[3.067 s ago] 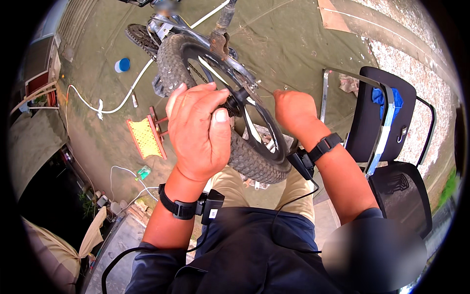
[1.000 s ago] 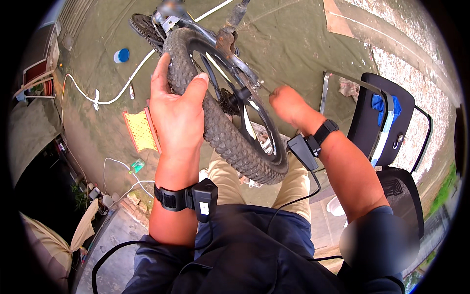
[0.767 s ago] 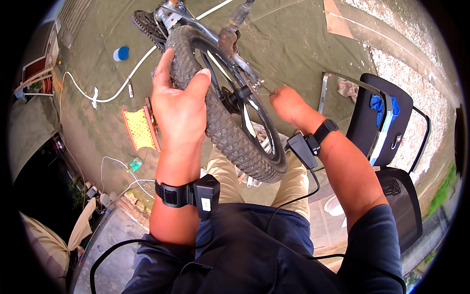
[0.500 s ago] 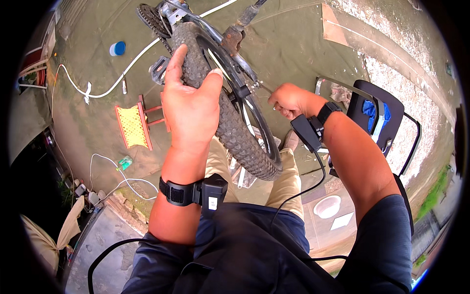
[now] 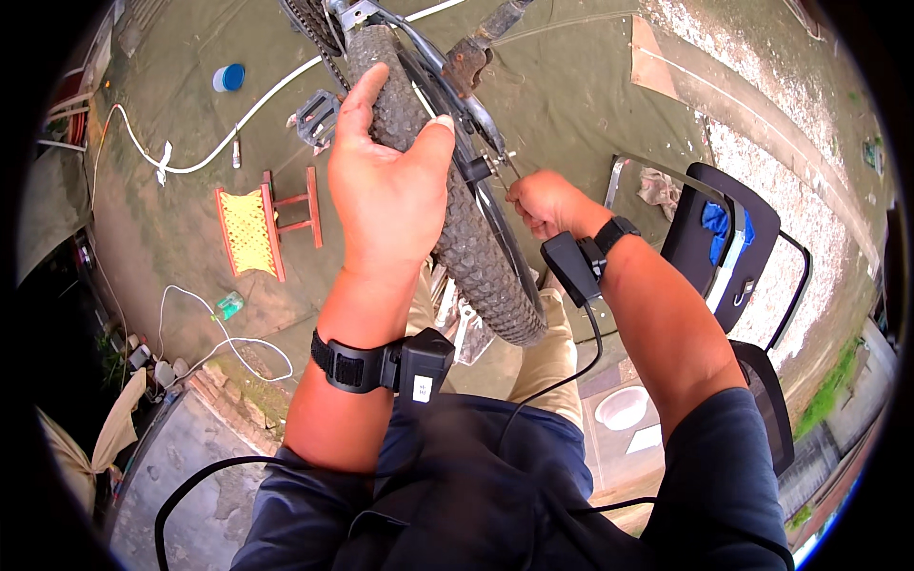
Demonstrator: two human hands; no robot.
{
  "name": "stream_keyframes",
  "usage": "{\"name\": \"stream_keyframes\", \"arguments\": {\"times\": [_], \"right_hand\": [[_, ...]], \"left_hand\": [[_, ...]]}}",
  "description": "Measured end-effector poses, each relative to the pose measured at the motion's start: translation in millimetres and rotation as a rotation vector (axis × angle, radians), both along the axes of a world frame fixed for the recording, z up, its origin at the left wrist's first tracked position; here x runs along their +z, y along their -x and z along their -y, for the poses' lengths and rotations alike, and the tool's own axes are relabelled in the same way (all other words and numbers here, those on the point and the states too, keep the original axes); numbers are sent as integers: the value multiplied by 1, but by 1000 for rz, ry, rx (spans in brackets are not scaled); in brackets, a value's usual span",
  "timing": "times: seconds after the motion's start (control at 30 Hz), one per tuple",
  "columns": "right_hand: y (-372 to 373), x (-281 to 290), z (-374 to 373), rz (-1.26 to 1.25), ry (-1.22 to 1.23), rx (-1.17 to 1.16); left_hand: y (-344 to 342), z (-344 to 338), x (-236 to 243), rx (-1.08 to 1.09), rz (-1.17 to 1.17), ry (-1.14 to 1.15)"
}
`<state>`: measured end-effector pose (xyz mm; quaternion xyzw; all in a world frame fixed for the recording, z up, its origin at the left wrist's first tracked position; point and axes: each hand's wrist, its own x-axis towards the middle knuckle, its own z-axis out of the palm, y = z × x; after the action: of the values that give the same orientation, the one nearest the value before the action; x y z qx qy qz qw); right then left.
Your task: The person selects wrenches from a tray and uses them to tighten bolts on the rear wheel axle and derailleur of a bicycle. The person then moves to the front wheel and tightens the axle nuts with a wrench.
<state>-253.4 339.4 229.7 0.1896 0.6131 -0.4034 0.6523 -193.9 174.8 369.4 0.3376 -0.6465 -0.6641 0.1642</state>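
Note:
A bicycle wheel with a knobby black tire (image 5: 476, 262) stands in front of me, between my legs at its near end. My left hand (image 5: 390, 186) straddles the tire, index finger along one side and thumb at the other; its remaining fingers are hidden. Right of the wheel, my right hand (image 5: 547, 202) is closed, its fingers pinched around a thin metal rod (image 5: 515, 168) that points at the axle area (image 5: 500, 160). What kind of tool or part the rod is cannot be made out. The grey bicycle frame (image 5: 433, 57) and a pedal (image 5: 317, 119) lie beyond.
A small red stool with yellow webbing (image 5: 249, 231) lies at left, near a blue-lidded tub (image 5: 228, 78) and a white hose (image 5: 205, 165). At right stands a black chair (image 5: 709, 233) with blue cloth. A white bowl (image 5: 622, 407) lies below it. Cables run from both wrist devices.
My right hand has come a little closer to the wheel's axle. My left hand stays on the tire. The whole view has shifted slightly.

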Motion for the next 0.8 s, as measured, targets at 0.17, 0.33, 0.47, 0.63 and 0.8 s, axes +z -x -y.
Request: {"name": "stream_keyframes", "arguments": {"times": [0.17, 0.33, 0.47, 0.63, 0.8], "right_hand": [[-3, -3, -6, -42, 43, -48], [-9, 1, -7, -97, 34, -72], [-12, -13, -12, -147, -1, -14], [-9, -10, -8, -151, -15, -1], [-19, -12, -10, -180, 4, -36]], "left_hand": [[2, 4, -5, 3, 31, 33], [3, 9, -18, -1, 15, 146], [6, 9, -17, 6, 27, 115], [9, 20, -19, 3, 17, 60], [21, 24, -15, 50, -56, -17]]}}
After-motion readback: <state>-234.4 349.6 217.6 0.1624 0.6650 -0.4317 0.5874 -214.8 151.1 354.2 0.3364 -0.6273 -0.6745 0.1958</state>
